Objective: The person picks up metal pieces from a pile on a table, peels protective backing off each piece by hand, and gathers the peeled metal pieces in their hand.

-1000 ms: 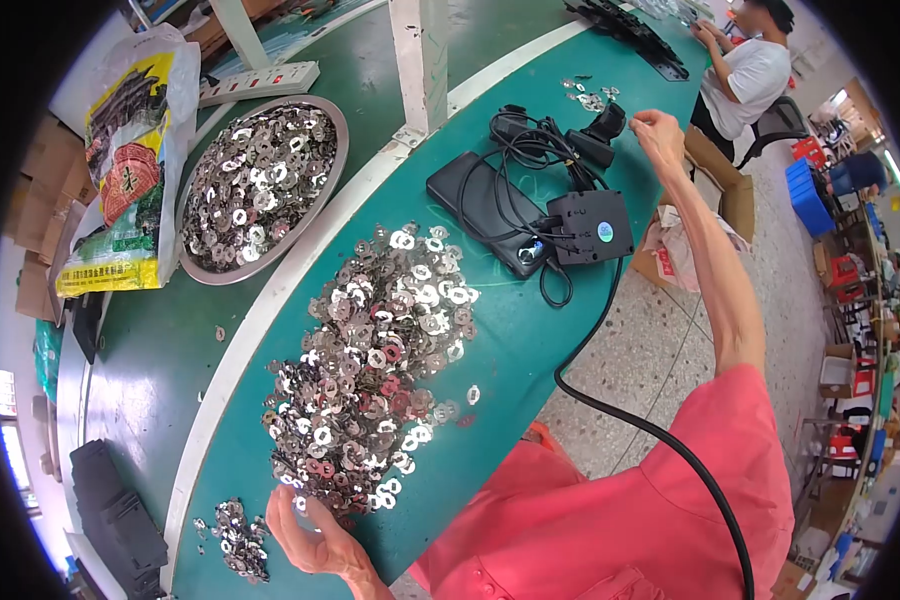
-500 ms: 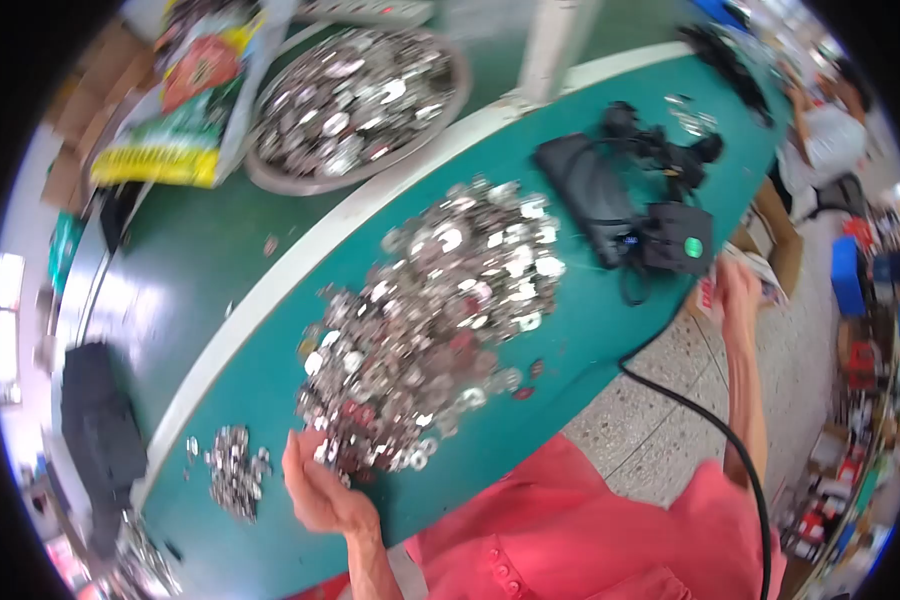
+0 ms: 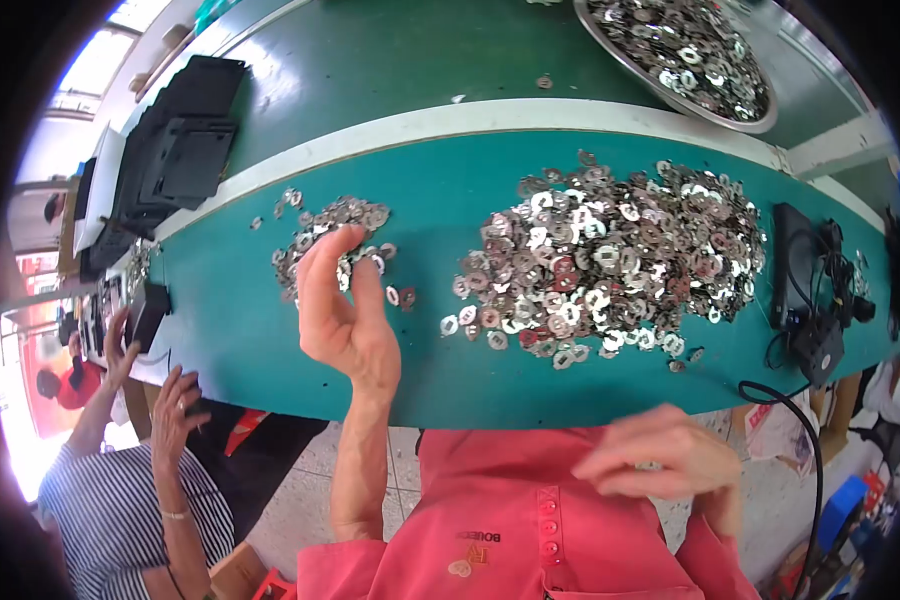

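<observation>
My left hand (image 3: 350,320) is raised over the smaller pile of metal pieces (image 3: 355,212) on the green table. Its thumb and fingers are apart, with the pile showing through the gap; I see nothing held. My right hand (image 3: 665,455) is in front of the red shirt, just off the table's front edge. Motion blurs its fingers, so whether they hold anything is unclear. A much larger pile of small, flat, oval metal pieces with slotted centres (image 3: 620,260) spreads over the table between and beyond my hands. A few pieces are reddish.
A metal basin (image 3: 760,122) full of similar pieces stands behind the white ledge (image 3: 470,122). Black devices with cables (image 3: 820,345) lie at the right. Stacked black trays (image 3: 185,150) are at the back left. A co-worker in stripes (image 3: 150,510) sits at the left, both hands near a black box (image 3: 148,315).
The view has swung left, bringing the co-worker into sight. My left hand has moved from the large pile's edge to the small pile. My right hand has come in from the far right side.
</observation>
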A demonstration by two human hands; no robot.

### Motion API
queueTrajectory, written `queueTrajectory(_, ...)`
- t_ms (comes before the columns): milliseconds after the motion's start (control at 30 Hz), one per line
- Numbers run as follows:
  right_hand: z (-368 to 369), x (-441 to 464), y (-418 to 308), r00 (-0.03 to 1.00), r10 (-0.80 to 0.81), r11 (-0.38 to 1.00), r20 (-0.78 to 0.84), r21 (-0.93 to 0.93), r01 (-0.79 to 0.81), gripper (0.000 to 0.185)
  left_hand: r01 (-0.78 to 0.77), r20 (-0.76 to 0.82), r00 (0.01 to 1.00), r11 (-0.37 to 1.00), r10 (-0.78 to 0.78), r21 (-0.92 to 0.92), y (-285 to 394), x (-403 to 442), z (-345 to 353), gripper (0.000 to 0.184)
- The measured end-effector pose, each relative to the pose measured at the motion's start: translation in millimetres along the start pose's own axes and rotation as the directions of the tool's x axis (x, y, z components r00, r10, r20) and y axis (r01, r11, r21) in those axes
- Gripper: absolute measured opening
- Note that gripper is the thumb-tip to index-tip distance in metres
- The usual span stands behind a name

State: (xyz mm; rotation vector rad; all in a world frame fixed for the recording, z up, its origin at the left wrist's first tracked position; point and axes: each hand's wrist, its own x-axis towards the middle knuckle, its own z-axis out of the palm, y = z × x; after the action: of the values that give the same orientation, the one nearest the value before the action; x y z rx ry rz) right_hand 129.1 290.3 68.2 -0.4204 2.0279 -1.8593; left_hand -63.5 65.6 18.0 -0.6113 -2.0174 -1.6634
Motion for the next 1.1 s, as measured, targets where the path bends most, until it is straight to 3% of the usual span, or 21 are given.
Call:
queueTrajectory(167,2.7,96.3,-11.4,0.969,-0.146,0.957,-0.2,-0.278,0.087,0.012,-0.002,0.0,1.0,0.991,0.002,0.131,-12.3,-1.0,-20.7,0.029)
queueTrajectory(267,5.0,138.8,-9.1,0.947,-0.258,0.883,-0.191,-0.444,0.151,0.014,-0.008,-0.004,1.0,0.979,0.01,0.204,-17.1,0.4,-30.1,0.027)
queueTrajectory(467,23.1,182.0,24.1,0.92,-0.329,0.698,-0.212,-0.711,0.085,0.015,0.001,0.031,0.999,0.977,-0.007,0.212,-21.6,-0.8,-37.4,0.024)
queueTrajectory(567,33.0,192.3,27.5,0.938,-0.255,0.607,-0.236,-0.794,-0.035,0.016,-0.007,0.062,0.998,0.983,-0.005,0.185,-22.2,-3.5,-39.4,0.022)
queueTrajectory(900,37.4,204.2,33.3,0.938,-0.253,0.678,-0.236,-0.735,-0.002,0.01,0.057,0.012,0.998,0.993,-0.059,0.106,-23.9,-2.8,-38.7,0.025)
queueTrajectory(1100,31.2,208.5,32.2,0.957,-0.148,0.769,-0.251,-0.638,-0.049,0.015,0.151,0.055,0.986,0.987,-0.154,0.061,-23.0,-3.7,-42.5,0.023)
